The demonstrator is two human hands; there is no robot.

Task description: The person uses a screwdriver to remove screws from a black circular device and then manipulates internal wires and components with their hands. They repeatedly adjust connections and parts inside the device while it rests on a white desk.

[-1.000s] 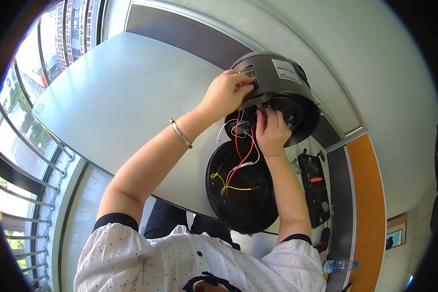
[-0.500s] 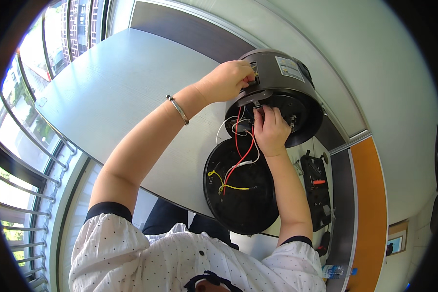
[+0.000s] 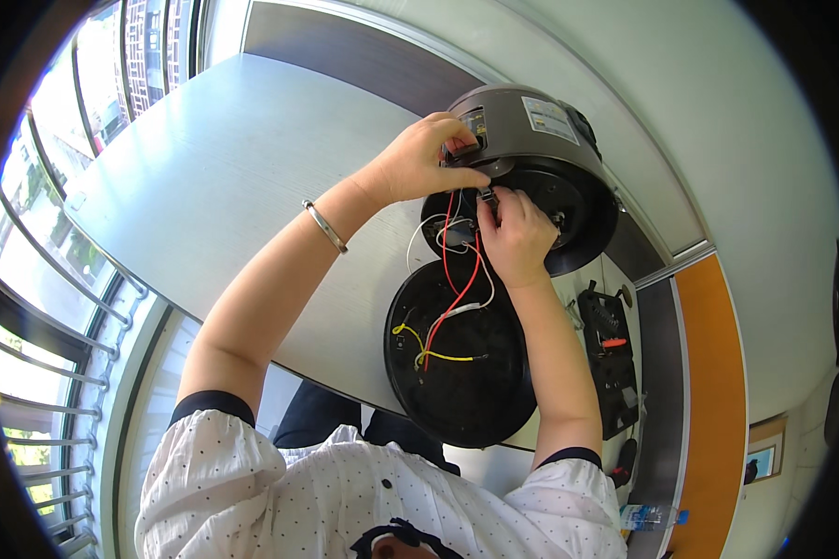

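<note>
Cooker (image 3: pixel 522 140) lies on its side toward the far edge of the surface (image 3: pixel 252 186), right-hand corner, open underside facing the person. Right hand (image 3: pixel 517 238) at the upper rim of that opening, thumb and fingers pinched on a small dark part (image 3: pixel 487 195). Left hand (image 3: pixel 415 158) just above: fingers bent at the panel slot (image 3: pixel 476 121), thumb apart and stretched down near the part; can't tell from here whether it grips the cooker or only rests on it. Base (image 3: pixel 466 401) sits by the near edge, inside up, red wire (image 3: pixel 445 244) between it and the cooker, yellow wire (image 3: pixel 452 358) lying across it. Tool case (image 3: pixel 615 391) near the right edge. To do this well, I'd say: steady the cooker with the left so it can't roll, move the part straight without prying, leave slack in the red wire
</note>
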